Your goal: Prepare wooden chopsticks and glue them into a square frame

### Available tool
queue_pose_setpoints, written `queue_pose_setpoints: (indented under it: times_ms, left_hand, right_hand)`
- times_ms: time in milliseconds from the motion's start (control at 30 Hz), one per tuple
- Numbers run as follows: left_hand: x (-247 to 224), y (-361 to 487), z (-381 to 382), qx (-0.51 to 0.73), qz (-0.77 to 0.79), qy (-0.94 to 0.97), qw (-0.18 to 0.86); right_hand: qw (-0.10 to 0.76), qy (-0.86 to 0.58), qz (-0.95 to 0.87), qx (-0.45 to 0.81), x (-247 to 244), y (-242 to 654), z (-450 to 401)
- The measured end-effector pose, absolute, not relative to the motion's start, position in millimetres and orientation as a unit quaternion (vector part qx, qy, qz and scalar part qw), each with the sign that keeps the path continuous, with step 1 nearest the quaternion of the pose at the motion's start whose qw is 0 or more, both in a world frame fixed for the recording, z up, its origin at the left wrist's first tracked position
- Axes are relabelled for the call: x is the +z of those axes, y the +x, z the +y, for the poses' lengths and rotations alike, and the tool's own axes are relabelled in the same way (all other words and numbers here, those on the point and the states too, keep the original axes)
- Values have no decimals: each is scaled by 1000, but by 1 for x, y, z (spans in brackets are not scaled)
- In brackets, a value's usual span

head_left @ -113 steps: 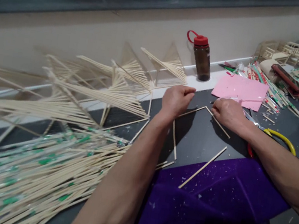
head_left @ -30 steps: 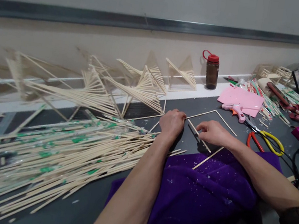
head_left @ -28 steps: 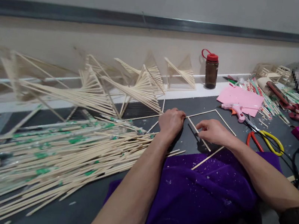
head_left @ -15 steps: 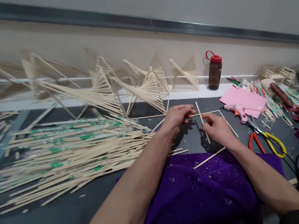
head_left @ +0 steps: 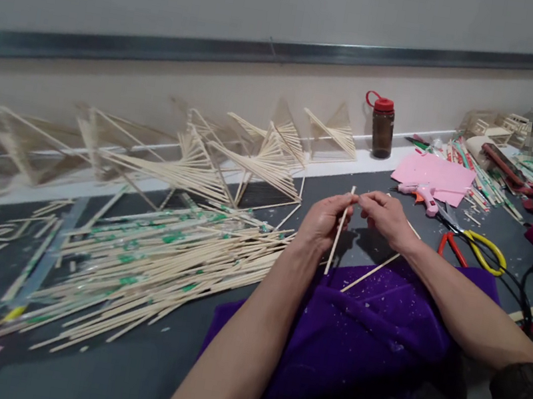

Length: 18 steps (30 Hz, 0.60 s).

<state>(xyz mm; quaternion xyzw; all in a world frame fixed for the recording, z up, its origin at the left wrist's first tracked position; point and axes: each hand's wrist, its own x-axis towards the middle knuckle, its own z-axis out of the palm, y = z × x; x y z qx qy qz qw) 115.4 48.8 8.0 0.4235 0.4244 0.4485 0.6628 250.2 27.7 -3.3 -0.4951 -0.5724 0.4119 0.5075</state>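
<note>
A thin wooden chopstick [head_left: 334, 247] hangs nearly upright from my left hand [head_left: 327, 219], pinched near its top end. My right hand [head_left: 385, 217] is closed, its thumb and fingertips pressed together and meeting the left fingertips by the top of the chopstick. Whatever the right fingers hold, if anything, is too small to make out. Below the right hand another chopstick [head_left: 370, 273] lies slanted over the edge of a purple cloth [head_left: 378, 325]. Part of a further stick [head_left: 414, 230] shows behind the right wrist.
Many loose and wrapped chopsticks [head_left: 160, 263] cover the left of the table. Fan-shaped stick models [head_left: 253, 157] line the wall beside a red-capped bottle [head_left: 382, 130]. At right lie a pink glue gun [head_left: 424, 194], pink paper [head_left: 432, 175] and red-and-yellow-handled pliers [head_left: 483, 253].
The chopstick has passed from my right fingers to my left hand and turned more upright. My hands have come together, fingertips touching. The view has shifted slightly left.
</note>
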Motion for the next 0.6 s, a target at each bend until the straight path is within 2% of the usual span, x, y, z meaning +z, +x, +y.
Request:
queue_pose_setpoints:
  times_ms: [167, 367, 600]
  left_hand:
    - [-7, 112, 43, 399, 401, 489, 664]
    - [-7, 110, 41, 377, 411, 500, 663]
    - [-3, 117, 35, 406, 437, 506, 623]
  right_hand:
    - [503, -478, -514, 504, -3, 250, 30]
    - [537, -477, -510, 473, -5, 254, 31]
    - [554, -470, -510, 461, -7, 259, 34]
